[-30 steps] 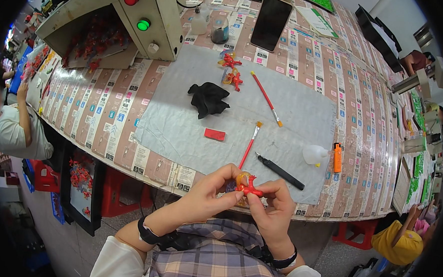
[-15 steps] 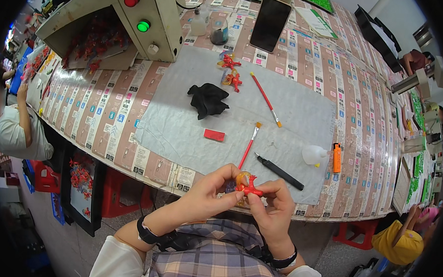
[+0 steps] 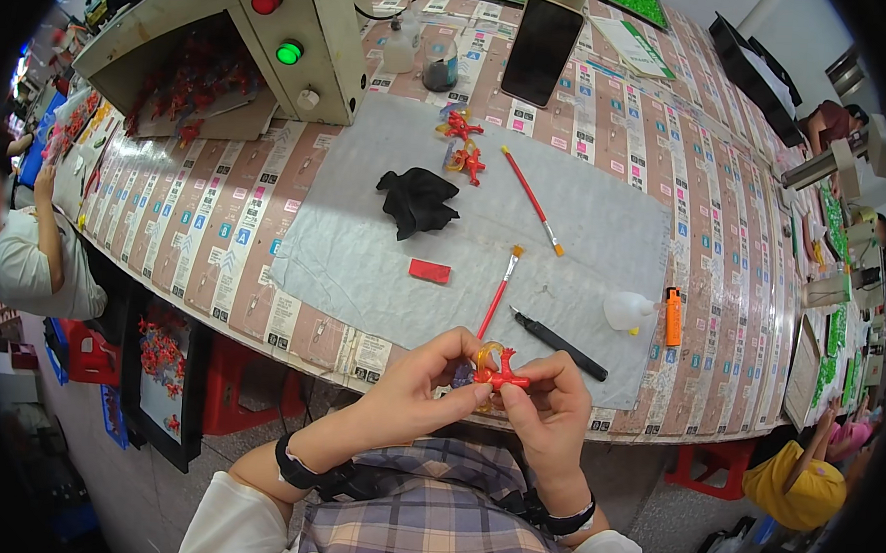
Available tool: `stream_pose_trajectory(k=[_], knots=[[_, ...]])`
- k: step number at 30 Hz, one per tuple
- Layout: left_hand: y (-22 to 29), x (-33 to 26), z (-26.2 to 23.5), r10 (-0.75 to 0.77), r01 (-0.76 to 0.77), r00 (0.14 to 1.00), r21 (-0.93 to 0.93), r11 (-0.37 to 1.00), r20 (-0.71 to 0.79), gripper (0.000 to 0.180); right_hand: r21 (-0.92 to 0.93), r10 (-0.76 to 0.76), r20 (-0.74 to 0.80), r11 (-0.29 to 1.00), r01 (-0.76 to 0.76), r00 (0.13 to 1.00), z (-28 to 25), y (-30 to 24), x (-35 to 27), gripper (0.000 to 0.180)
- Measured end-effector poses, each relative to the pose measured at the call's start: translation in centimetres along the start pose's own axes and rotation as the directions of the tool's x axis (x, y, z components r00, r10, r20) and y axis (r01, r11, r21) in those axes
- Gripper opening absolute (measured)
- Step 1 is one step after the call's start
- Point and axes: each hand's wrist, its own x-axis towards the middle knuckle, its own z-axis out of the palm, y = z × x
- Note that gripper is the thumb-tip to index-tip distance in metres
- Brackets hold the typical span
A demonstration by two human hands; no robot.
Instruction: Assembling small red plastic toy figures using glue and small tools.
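Note:
Between my hands, at the table's near edge, is a small red plastic figurine [image 3: 504, 376] with clear yellow and purple parts. My left hand [image 3: 440, 378] pinches its yellow and purple side with thumb and fingers. The red end is gripped by my right hand [image 3: 548, 406], its thumb on the near side. Just beyond lie a red-handled brush [image 3: 499, 297] and a black craft knife [image 3: 562, 344]. Two similar figurines [image 3: 461, 126] rest farther off on the grey cloth [image 3: 353, 172], near a crumpled black cloth [image 3: 416, 201] and a small red block [image 3: 429, 271].
A second brush [image 3: 533, 203], a white squeeze bottle [image 3: 629, 310] and an orange lighter-like object [image 3: 672, 317] lie to the right. A phone [image 3: 542, 51] stands at the back. Far left is a metal machine box [image 3: 319, 60] with figurines inside. Below left, a black tray [image 3: 193, 404] holds more; co-workers sit either side.
The figurine has turned slightly in my fingers, and both hands have shifted very little. Everything on the table stays where it was.

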Motion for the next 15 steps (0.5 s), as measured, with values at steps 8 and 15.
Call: stream_pose_trajectory(k=[8,15], knots=[[0.1,0.1,-0.1,-0.001,0.001,1.000,0.003,1.000,0.004,0.019,-0.122,-0.061,-0.008,0.991,0.059,0.998,0.3,0.1,-0.1,0.015],[0.6,0.1,0.5,0.001,-0.001,1.000,-0.069,0.998,-0.001,0.022,-0.029,0.004,0.008,1.000,-0.004,1.000,0.2,-0.8,0.5,0.014]])
